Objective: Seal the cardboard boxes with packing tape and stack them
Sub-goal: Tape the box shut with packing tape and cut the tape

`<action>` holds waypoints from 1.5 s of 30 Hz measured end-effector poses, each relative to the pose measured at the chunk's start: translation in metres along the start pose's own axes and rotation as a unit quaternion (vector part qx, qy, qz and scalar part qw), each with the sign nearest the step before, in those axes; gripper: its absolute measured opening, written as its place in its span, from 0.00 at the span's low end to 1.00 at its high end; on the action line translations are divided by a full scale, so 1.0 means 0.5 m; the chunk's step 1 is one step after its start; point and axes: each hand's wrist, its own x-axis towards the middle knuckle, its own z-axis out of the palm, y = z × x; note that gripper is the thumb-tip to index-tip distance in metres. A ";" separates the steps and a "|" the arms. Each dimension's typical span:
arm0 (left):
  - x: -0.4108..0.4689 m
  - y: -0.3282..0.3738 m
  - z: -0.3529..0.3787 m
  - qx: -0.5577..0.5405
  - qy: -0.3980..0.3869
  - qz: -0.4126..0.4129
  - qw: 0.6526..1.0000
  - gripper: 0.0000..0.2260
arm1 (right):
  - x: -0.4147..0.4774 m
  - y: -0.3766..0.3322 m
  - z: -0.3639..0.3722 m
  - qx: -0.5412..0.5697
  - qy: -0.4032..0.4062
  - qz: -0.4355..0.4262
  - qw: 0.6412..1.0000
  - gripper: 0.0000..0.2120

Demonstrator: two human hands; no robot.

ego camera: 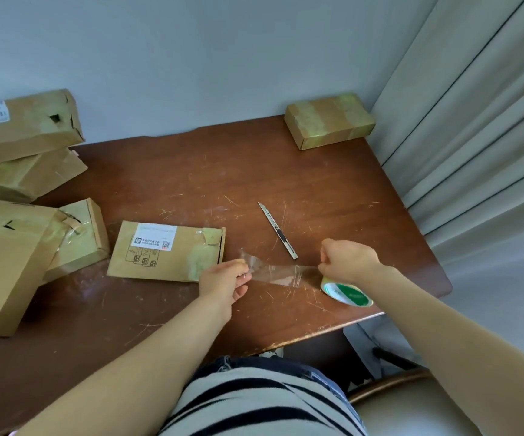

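Head view: flat box (166, 253) bears white label (153, 236), its print unreadable

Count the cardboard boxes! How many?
6. Top box on lower box far left; big box and tilted box near left; flat box middle; corner box back right. More may hide left.

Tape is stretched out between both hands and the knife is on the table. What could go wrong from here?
The tape strip spans free between the left hand, pinching its crinkled end, and the right hand gripping the tape roll; slack could let it fold and stick to itself.
Both hands are busy, and the knife lies apart with its blade apparently out; reaching for it risks a nick.
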 end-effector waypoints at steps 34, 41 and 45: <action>0.009 -0.002 0.033 0.022 0.035 0.002 0.999 0.02 | 0.140 -0.190 -0.002 0.078 0.065 0.030 0.994 0.18; 0.016 0.000 0.034 0.013 0.057 -0.003 0.998 0.06 | 0.050 -0.185 -0.014 0.306 0.069 -0.021 0.949 0.14; 0.013 -0.003 0.034 0.019 0.046 0.012 0.999 0.06 | -0.029 -0.154 0.056 0.374 0.005 0.004 0.927 0.13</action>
